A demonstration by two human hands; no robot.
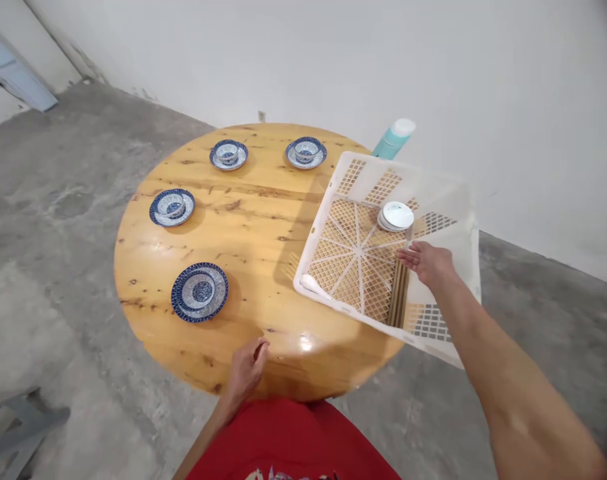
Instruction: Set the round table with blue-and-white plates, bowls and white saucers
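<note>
My right hand (426, 261) reaches inside a white plastic basket (319, 233), fingers stretched out and holding nothing. Just beyond its fingertips is a stack of small white dishes (397, 217). Below the hand, a bundle of brown chopsticks (398, 293) lies along the basket's right side. A white spoon-like piece (314, 287) rests in the basket's near left corner. My left hand (248, 367) is at the table's near edge, its fingers curled closed with nothing visible in them. Nearest to it is a blue-and-white plate (200, 315) with a bowl (199, 291) on it.
Three more blue-patterned plates with bowls, a left one (172, 207), a back one (228, 155) and another (306, 153), stand around the round wooden table (253, 233). A teal cylinder with a white top (394, 139) stands behind the basket. A grey stool (26, 423) is at lower left.
</note>
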